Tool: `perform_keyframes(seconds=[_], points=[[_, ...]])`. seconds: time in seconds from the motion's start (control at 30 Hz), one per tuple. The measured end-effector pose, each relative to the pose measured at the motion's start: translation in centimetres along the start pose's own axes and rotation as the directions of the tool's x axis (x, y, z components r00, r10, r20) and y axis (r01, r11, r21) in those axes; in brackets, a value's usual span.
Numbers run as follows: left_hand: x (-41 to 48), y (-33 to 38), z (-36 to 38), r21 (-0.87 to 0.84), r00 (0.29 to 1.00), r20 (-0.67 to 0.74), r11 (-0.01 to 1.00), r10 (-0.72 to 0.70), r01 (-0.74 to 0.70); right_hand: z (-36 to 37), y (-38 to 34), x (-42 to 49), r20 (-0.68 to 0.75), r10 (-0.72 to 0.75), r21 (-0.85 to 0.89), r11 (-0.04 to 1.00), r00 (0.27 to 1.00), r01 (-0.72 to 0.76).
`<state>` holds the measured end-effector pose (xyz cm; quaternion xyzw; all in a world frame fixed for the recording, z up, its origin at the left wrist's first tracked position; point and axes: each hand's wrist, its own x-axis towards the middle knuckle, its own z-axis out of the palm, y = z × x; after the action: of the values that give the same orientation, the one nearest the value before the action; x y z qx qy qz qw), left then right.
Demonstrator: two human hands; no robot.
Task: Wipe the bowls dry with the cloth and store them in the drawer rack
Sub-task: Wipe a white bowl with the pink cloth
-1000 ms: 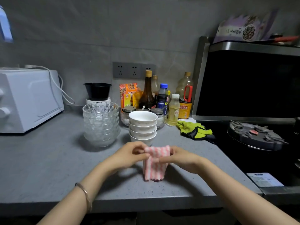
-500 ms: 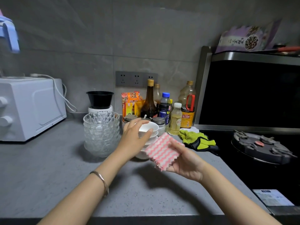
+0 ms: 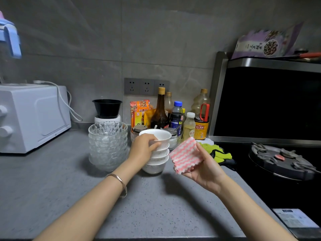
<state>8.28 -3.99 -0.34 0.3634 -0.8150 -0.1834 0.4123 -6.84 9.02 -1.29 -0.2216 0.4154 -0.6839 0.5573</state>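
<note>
1. Head view: the left hand (image 3: 142,150) grips the top white bowl (image 3: 162,136), its fingers curled round the near rim.
2. That bowl crowns the stack of white bowls (image 3: 155,165) on the grey counter (image 3: 156,206). It may be lifted slightly off the one below, but I cannot tell from here.
3. The right hand (image 3: 205,169) pinches the folded pink-striped cloth (image 3: 185,155) between thumb and fingers, above the counter just right of the stack.
4. Glass bowls (image 3: 107,145) stand just left of the white ones, with bottles (image 3: 175,115) behind. A green glove (image 3: 219,152) lies beside the stove (image 3: 281,162).
</note>
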Motion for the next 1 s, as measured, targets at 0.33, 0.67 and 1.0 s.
perform_keyframes(seconds=[0.33,0.67,1.0], points=[[-2.9,3.1,-5.4,-0.769,0.995,0.046,0.632,-0.094,0.095,2.3,-1.3,-1.0,0.027,-0.256,0.036,0.966,0.966,0.255],[-6.9,-0.6,-6.9,-0.724,0.96,-0.061,0.674,-0.275,0.147,9.1,5.0,-1.8,0.462,-0.543,-0.478,0.513,0.701,0.713],[-7.3,-3.0,-6.3,-0.76,0.864,-0.129,0.608,-0.486,0.229,11.0,11.7,0.5,0.635,-0.691,-0.635,-0.213,0.345,0.743]])
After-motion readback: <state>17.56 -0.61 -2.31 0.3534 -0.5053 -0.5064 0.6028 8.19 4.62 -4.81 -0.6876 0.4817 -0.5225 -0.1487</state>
